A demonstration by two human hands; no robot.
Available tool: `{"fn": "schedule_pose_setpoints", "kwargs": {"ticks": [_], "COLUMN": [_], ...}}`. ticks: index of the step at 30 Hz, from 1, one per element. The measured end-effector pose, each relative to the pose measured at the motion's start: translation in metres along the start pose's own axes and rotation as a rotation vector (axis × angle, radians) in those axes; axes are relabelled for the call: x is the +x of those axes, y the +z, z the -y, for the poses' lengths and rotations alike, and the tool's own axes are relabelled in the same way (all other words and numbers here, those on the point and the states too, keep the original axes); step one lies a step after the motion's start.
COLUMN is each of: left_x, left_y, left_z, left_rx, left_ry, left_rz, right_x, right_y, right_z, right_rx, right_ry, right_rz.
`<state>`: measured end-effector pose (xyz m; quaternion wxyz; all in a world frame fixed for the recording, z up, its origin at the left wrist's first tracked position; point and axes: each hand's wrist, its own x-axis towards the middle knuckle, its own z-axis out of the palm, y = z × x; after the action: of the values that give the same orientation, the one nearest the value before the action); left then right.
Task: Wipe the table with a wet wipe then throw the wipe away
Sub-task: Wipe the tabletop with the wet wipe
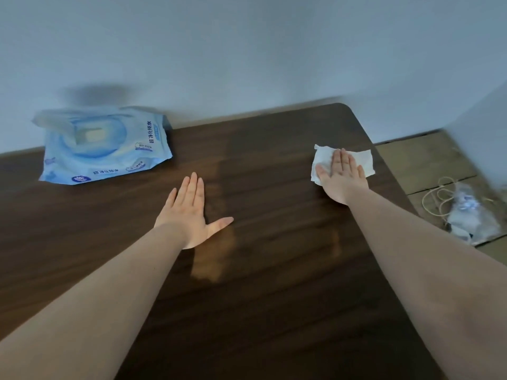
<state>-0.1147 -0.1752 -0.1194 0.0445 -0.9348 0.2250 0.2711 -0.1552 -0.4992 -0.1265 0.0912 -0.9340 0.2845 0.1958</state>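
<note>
A white wet wipe lies spread flat on the dark wooden table near its far right corner. My right hand presses flat on the wipe, fingers straight and together, covering its middle. My left hand rests palm down on the bare wood at the table's centre, fingers extended and thumb out, holding nothing. A darker, damp-looking band runs across the table between the two hands.
A blue pack of wet wipes with its flap lifted lies at the far left against the pale wall. Right of the table edge, on the wooden floor, sit a crumpled clear plastic bag and a coiled cream cord.
</note>
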Motion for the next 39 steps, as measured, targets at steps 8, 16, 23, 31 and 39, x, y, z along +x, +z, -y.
{"fn": "schedule_pose_setpoints", "kwargs": {"ticks": [8,16,23,31,39], "left_x": [-0.023,-0.102,-0.199,-0.262,-0.263], "left_y": [0.001,0.042,0.101,0.149,0.154], "left_z": [0.009,0.147,0.294,0.386,0.393], "left_rx": [-0.140,-0.200,-0.211,-0.347,-0.445], "left_ry": [-0.009,-0.264,-0.564,-0.717,-0.666], "left_rz": [-0.032,-0.115,-0.079,-0.111,-0.185], "right_x": [-0.042,-0.110,-0.183,-0.248,-0.307], "right_y": [0.022,0.066,0.117,0.158,0.200], "right_z": [0.067,0.261,0.436,0.597,0.715], "right_rx": [-0.039,-0.184,-0.267,-0.370,-0.417], "right_ry": [-0.094,-0.508,-0.823,-1.047,-1.231], "right_rz": [0.044,0.089,0.093,0.122,0.089]}}
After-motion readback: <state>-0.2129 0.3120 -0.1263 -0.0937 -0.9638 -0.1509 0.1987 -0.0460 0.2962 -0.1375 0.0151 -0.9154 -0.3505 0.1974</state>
